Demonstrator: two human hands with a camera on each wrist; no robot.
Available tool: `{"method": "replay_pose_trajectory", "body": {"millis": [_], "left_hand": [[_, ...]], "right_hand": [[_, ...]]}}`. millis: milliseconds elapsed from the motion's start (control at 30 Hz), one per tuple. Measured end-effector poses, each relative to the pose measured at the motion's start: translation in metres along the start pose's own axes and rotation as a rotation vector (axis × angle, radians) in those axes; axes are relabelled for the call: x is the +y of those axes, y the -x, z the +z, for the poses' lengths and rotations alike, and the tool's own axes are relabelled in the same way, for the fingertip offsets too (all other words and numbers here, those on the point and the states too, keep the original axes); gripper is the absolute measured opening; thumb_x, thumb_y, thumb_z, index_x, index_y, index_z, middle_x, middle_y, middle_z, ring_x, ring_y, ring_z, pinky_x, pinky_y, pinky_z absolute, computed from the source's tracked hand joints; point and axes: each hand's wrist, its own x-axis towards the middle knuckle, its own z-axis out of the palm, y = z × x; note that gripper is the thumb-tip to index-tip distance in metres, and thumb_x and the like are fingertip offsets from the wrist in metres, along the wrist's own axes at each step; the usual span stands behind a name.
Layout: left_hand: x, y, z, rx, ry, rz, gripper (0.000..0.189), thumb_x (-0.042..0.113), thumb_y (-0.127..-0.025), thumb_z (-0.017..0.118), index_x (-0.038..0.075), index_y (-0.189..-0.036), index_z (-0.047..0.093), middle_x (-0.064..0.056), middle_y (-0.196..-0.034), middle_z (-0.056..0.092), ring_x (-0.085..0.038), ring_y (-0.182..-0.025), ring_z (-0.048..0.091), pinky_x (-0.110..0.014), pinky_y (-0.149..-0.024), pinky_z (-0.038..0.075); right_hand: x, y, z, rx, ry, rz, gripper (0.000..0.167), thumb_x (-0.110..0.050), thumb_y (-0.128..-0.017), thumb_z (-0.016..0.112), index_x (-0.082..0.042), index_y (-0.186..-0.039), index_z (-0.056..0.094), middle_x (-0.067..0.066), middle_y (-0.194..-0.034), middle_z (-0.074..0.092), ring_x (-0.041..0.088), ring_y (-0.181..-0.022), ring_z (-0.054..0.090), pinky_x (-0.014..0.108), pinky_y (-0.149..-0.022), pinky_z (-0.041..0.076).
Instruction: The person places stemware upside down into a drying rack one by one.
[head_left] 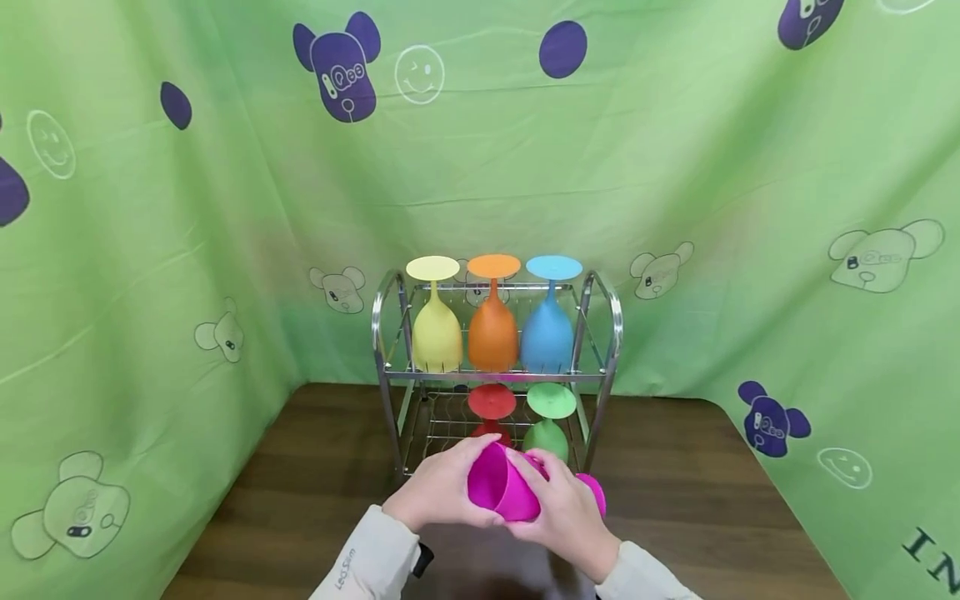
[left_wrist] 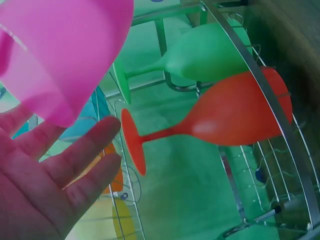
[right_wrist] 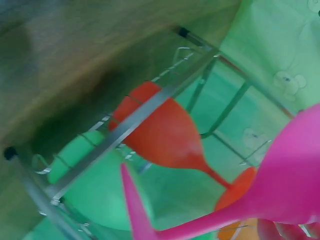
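Observation:
A magenta plastic goblet [head_left: 519, 498] lies tilted between both hands in front of the rack, its open mouth toward the left and its round foot out past the right hand. My left hand [head_left: 442, 490] holds it at the rim, thumb on the near side and fingers on the far side; in the left wrist view the outer fingers spread away from the bowl [left_wrist: 65, 50]. My right hand [head_left: 562, 510] grips the bowl toward the stem. The right wrist view shows the stem [right_wrist: 205, 220] and foot, with fingertips at the bowl's lower edge.
A two-tier metal rack [head_left: 495, 377] stands on the wooden table [head_left: 675, 475]. Upside down on its top tier are yellow [head_left: 437, 337], orange [head_left: 492, 337] and blue [head_left: 547, 337] goblets. Red [head_left: 492, 401] and green [head_left: 551, 400] goblets stand inverted below. A green printed curtain [head_left: 480, 167] surrounds the table.

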Motion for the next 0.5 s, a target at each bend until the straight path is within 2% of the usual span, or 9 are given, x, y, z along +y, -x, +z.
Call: {"method": "replay_pose_trajectory", "body": {"millis": [67,167,200,267,333,400,433,500], "left_hand": [[-0.004,0.001,-0.003,0.007,0.069,0.001,0.084,0.031,-0.064,0.086,0.010,-0.135,0.047,0.001,-0.117,0.057,-0.008,-0.094,0.055,-0.020,-0.071,0.051],[-0.010,0.005,-0.004,0.052,0.183,0.001,0.079,0.023,-0.064,0.086,0.007,-0.131,0.047,-0.002,-0.118,0.055,-0.012,-0.097,0.055,-0.022,-0.073,0.052],[-0.011,0.007,-0.004,0.073,0.215,0.000,0.079,0.022,-0.064,0.087,0.005,-0.130,0.047,-0.004,-0.119,0.054,-0.014,-0.097,0.055,-0.023,-0.074,0.053],[-0.016,0.012,-0.004,0.114,0.283,-0.008,0.079,0.018,-0.064,0.087,0.003,-0.130,0.045,-0.007,-0.119,0.053,-0.018,-0.099,0.056,-0.026,-0.076,0.053],[-0.020,0.018,-0.002,0.157,0.351,-0.021,0.080,0.014,-0.065,0.087,0.001,-0.130,0.043,-0.009,-0.120,0.053,-0.021,-0.099,0.057,-0.028,-0.079,0.054],[-0.024,0.023,0.000,0.198,0.412,-0.032,0.081,0.010,-0.064,0.087,0.000,-0.130,0.042,-0.012,-0.118,0.052,-0.023,-0.098,0.058,-0.029,-0.081,0.054],[-0.026,0.026,0.001,0.221,0.426,-0.035,0.082,0.008,-0.063,0.088,0.000,-0.130,0.042,-0.013,-0.118,0.052,-0.023,-0.098,0.058,-0.029,-0.082,0.054],[-0.028,0.032,0.004,0.271,0.455,-0.035,0.083,0.005,-0.061,0.088,0.000,-0.129,0.042,-0.016,-0.117,0.052,-0.023,-0.097,0.059,-0.030,-0.082,0.054]], "right_hand": [[-0.002,-0.006,-0.001,-0.020,0.015,-0.017,0.095,-0.035,-0.040,0.094,-0.010,-0.125,0.060,0.014,-0.107,0.057,0.024,-0.088,0.060,0.033,-0.056,0.055],[-0.005,-0.012,-0.002,-0.037,0.003,-0.013,0.091,-0.034,-0.044,0.094,-0.008,-0.125,0.060,0.016,-0.110,0.058,0.027,-0.093,0.059,0.035,-0.058,0.056],[-0.006,-0.013,-0.003,-0.036,-0.014,0.002,0.090,-0.033,-0.047,0.094,-0.006,-0.125,0.059,0.016,-0.111,0.057,0.027,-0.095,0.059,0.036,-0.060,0.056],[-0.009,-0.012,-0.005,-0.017,-0.054,0.052,0.081,-0.041,-0.060,0.089,-0.003,-0.124,0.057,0.016,-0.113,0.057,0.028,-0.098,0.058,0.041,-0.067,0.056],[-0.012,-0.010,-0.007,0.028,-0.106,0.138,0.076,-0.052,-0.073,0.078,0.001,-0.123,0.056,0.017,-0.114,0.056,0.028,-0.101,0.055,0.036,-0.078,0.054],[-0.016,-0.007,-0.007,0.084,-0.203,0.251,0.077,-0.055,-0.079,0.069,0.006,-0.124,0.053,0.018,-0.114,0.056,0.026,-0.105,0.052,0.026,-0.088,0.048],[-0.019,-0.005,-0.006,0.111,-0.264,0.317,0.074,-0.051,-0.083,0.068,0.007,-0.125,0.051,0.017,-0.114,0.055,0.023,-0.106,0.051,0.021,-0.090,0.045],[-0.024,-0.004,-0.004,0.165,-0.423,0.452,0.065,-0.031,-0.087,0.071,0.010,-0.130,0.044,0.016,-0.114,0.053,0.013,-0.105,0.051,0.012,-0.090,0.039]]}}
